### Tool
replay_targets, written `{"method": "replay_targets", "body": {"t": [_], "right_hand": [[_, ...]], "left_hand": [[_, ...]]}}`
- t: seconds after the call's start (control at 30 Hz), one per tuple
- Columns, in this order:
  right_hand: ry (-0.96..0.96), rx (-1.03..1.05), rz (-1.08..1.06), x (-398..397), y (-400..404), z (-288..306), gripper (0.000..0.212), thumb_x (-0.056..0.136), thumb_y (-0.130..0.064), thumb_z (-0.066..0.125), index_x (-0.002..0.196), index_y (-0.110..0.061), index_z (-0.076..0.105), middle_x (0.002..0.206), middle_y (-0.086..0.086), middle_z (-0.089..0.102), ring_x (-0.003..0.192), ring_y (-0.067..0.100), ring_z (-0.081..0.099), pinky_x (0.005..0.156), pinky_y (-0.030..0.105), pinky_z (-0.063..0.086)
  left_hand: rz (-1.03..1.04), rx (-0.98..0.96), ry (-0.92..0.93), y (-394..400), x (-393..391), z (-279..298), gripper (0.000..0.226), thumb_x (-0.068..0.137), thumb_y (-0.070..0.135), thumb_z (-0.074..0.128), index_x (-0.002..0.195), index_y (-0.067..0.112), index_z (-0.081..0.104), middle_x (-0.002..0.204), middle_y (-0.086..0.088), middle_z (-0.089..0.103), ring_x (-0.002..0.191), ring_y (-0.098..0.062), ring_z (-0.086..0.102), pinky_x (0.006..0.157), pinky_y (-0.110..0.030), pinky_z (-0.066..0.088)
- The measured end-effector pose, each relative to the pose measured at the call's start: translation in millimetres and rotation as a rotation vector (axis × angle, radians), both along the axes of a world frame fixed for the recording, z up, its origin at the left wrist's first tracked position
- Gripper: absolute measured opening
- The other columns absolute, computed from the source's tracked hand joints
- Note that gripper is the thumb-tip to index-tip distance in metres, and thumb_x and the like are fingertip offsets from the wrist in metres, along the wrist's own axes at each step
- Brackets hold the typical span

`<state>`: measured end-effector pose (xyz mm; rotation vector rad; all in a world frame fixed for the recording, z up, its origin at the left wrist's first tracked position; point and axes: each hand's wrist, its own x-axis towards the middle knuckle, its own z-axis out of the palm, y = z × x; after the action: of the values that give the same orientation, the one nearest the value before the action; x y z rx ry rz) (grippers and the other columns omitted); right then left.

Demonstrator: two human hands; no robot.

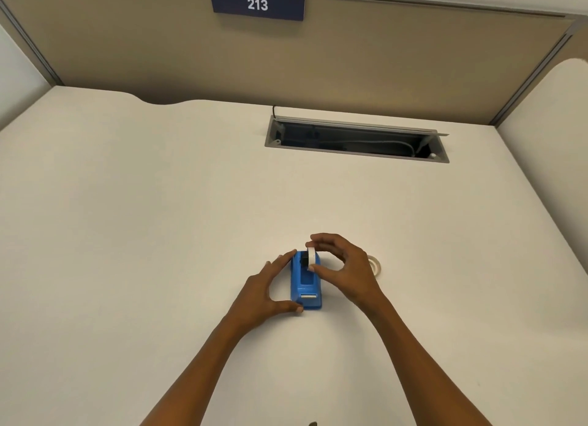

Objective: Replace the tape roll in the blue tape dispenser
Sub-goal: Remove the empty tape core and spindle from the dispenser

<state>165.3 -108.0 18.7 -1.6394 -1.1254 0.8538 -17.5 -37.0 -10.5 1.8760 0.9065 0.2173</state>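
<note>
The blue tape dispenser (306,285) stands on the white desk (159,234), its metal cutter facing me. My left hand (270,290) grips its left side, index finger at the far end and thumb by the cutter end. My right hand (342,266) pinches a white tape roll (311,258) on edge between thumb and fingers, at the top of the dispenser's well beside a black hub. A second pale tape roll (375,264) lies flat on the desk just right of my right hand, partly hidden by it.
An open grey cable tray (356,139) with wires inside is set into the desk farther back. A beige partition with a blue sign reading 213 (257,3) closes off the back. A white divider (547,123) stands at the right.
</note>
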Motion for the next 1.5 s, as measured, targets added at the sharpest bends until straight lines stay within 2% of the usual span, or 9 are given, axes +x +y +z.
{"method": "replay_targets", "body": {"t": [0.17, 0.23, 0.37, 0.53, 0.67, 0.8, 1.0, 1.27, 1.5], "right_hand": [[0.082, 0.049, -0.036, -2, -1, 11, 0.049, 0.076, 0.002, 0.073, 0.118, -0.018, 0.059, 0.111, -0.003, 0.070, 0.105, 0.007, 0.064, 0.093, 0.021, 0.049], [0.104, 0.061, -0.032, -2, -4, 16, 0.048, 0.077, 0.004, 0.071, 0.119, -0.015, 0.059, 0.111, 0.000, 0.070, 0.105, 0.010, 0.064, 0.093, 0.021, 0.049], [0.179, 0.069, -0.030, -4, -9, 26, 0.042, 0.079, 0.003, 0.069, 0.116, -0.015, 0.061, 0.112, 0.000, 0.069, 0.104, 0.007, 0.063, 0.082, 0.019, 0.053], [0.247, 0.075, -0.051, -5, -8, 33, 0.031, 0.082, -0.003, 0.069, 0.110, -0.015, 0.067, 0.110, 0.001, 0.071, 0.104, 0.011, 0.064, 0.077, 0.019, 0.052], [0.282, 0.057, -0.080, -5, -8, 36, 0.030, 0.081, -0.007, 0.071, 0.109, -0.018, 0.069, 0.105, 0.000, 0.072, 0.099, 0.010, 0.066, 0.077, 0.018, 0.053], [0.344, 0.026, -0.058, -5, -6, 39, 0.036, 0.078, -0.012, 0.073, 0.113, -0.019, 0.068, 0.106, 0.003, 0.071, 0.097, 0.014, 0.068, 0.079, 0.020, 0.054], [0.351, -0.054, -0.153, -5, -1, 36, 0.055, 0.062, -0.042, 0.074, 0.108, -0.011, 0.070, 0.101, 0.008, 0.073, 0.098, 0.025, 0.068, 0.091, 0.046, 0.054], [0.337, -0.032, -0.126, -7, -3, 41, 0.034, 0.073, -0.021, 0.076, 0.106, -0.016, 0.070, 0.098, 0.003, 0.073, 0.093, 0.013, 0.069, 0.082, 0.021, 0.055], [0.248, 0.034, -0.027, -5, -6, 42, 0.033, 0.081, -0.010, 0.071, 0.113, -0.012, 0.067, 0.102, 0.007, 0.068, 0.096, 0.016, 0.066, 0.083, 0.022, 0.054]], "left_hand": [[0.003, -0.040, 0.011, 1, 1, 5, 0.093, 0.059, 0.047, 0.081, 0.125, 0.066, 0.017, 0.141, 0.030, 0.026, 0.138, -0.008, 0.024, 0.112, -0.034, 0.024], [0.065, -0.062, -0.008, 2, 5, 17, 0.090, 0.062, 0.045, 0.080, 0.132, 0.053, 0.025, 0.141, 0.024, 0.030, 0.130, -0.001, 0.028, 0.107, -0.026, 0.026], [0.268, -0.105, -0.246, 5, 14, 47, 0.049, 0.077, 0.039, 0.068, 0.124, 0.039, 0.052, 0.127, 0.019, 0.056, 0.113, 0.008, 0.052, 0.099, -0.021, 0.038], [0.344, -0.285, -0.341, 2, 25, 67, 0.023, 0.082, 0.024, 0.066, 0.104, 0.024, 0.070, 0.104, 0.002, 0.072, 0.097, -0.011, 0.067, 0.090, -0.031, 0.052], [0.396, -0.390, -0.421, -3, 29, 69, 0.021, 0.081, 0.022, 0.067, 0.100, 0.017, 0.071, 0.099, -0.004, 0.074, 0.092, -0.019, 0.069, 0.073, -0.027, 0.057], [0.419, -0.414, -0.417, -3, 32, 71, 0.024, 0.078, 0.022, 0.070, 0.102, 0.017, 0.071, 0.101, -0.003, 0.073, 0.090, -0.019, 0.070, 0.080, -0.032, 0.057], [0.370, -0.416, -0.410, -4, 36, 72, 0.025, 0.078, 0.023, 0.068, 0.102, 0.018, 0.071, 0.098, -0.003, 0.074, 0.088, -0.019, 0.071, 0.086, -0.034, 0.054], [0.444, -0.428, -0.442, -13, 40, 72, 0.032, 0.074, 0.034, 0.066, 0.103, 0.020, 0.069, 0.098, 0.001, 0.074, 0.087, -0.012, 0.070, 0.089, -0.030, 0.051], [0.466, -0.414, -0.449, -17, 42, 70, 0.016, 0.081, 0.030, 0.063, 0.095, 0.029, 0.069, 0.093, 0.007, 0.074, 0.088, -0.007, 0.068, 0.079, -0.015, 0.049]]}}
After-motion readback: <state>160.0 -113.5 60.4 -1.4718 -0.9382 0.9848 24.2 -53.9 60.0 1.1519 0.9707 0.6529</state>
